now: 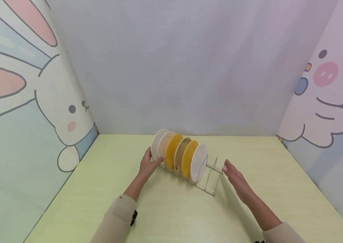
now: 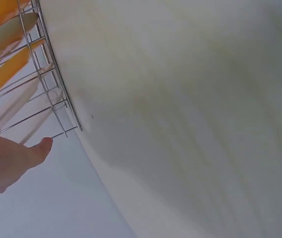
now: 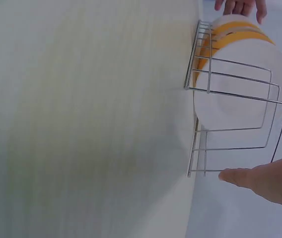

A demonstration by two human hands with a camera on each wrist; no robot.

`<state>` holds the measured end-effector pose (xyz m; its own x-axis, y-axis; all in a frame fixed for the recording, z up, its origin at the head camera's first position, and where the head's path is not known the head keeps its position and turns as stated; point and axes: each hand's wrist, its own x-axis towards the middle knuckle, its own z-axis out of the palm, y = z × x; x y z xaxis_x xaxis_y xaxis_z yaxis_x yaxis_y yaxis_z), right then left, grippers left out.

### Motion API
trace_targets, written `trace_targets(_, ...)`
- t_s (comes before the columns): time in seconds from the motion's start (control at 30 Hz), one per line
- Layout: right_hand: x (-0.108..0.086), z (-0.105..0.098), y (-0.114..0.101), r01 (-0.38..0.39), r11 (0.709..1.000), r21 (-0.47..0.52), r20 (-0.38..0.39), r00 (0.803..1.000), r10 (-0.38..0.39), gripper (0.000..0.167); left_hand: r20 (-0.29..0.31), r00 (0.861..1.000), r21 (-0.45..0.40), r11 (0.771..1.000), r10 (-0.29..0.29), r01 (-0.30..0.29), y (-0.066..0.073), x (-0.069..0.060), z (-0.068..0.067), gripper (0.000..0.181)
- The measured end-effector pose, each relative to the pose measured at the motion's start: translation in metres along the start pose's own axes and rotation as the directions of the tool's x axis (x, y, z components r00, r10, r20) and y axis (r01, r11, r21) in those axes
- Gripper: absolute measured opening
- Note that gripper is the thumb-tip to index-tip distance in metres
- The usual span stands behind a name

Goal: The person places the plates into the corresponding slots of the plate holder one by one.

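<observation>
A metal wire dish rack (image 1: 210, 191) stands at an angle on the table, holding several plates upright in its slots. From left to right there are a white plate (image 1: 156, 143), a pale pinkish plate (image 1: 163, 148), a yellow plate (image 1: 172, 152), a tan plate (image 1: 181, 155), a second yellow plate (image 1: 189, 160) and a white plate (image 1: 198, 163). My left hand (image 1: 149, 164) is at the rack's left end, thumb and fingers spread around it; contact is unclear. Close beside the right end, my right hand (image 1: 237, 180) has its fingers extended and holds nothing.
The pale yellow-green table (image 1: 98, 168) runs back to a plain grey curtain (image 1: 171, 67). Side panels with a cartoon rabbit (image 1: 65, 114) on the left and a cartoon pig (image 1: 326, 101) on the right border the table. Slots at the rack's right end hold no plates.
</observation>
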<state>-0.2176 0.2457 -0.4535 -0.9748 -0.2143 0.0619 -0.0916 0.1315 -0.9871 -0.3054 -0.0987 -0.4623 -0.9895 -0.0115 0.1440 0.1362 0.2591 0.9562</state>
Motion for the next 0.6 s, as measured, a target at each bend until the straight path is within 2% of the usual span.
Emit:
trace_targets(0.17,-0.022,0.012,-0.005,-0.005,1.000,-0.014,0.046,0.999,0.006,0.066,0.031,0.999,-0.058,0.998,0.029,-0.027,-0.002,0.017,-0.004,0.075)
trace_targets(0.33,-0.038,0.020,-0.010,0.011,1.000,-0.006,0.103,0.995,-0.010,0.066,0.067,0.997,-0.097,0.994,0.048,-0.041,-0.003,0.026,-0.009,0.071)
trace_targets(0.47,-0.040,0.022,-0.010,0.029,1.000,-0.011,0.105,0.994,-0.027,0.065,0.085,0.996,-0.105,0.994,0.036,-0.027,-0.005,0.028,-0.012,0.072)
trace_targets(0.6,-0.036,0.019,-0.007,0.057,0.992,-0.114,0.067,0.996,-0.050,0.064,0.066,0.998,-0.065,0.998,-0.002,0.006,-0.004,0.021,-0.012,0.082)
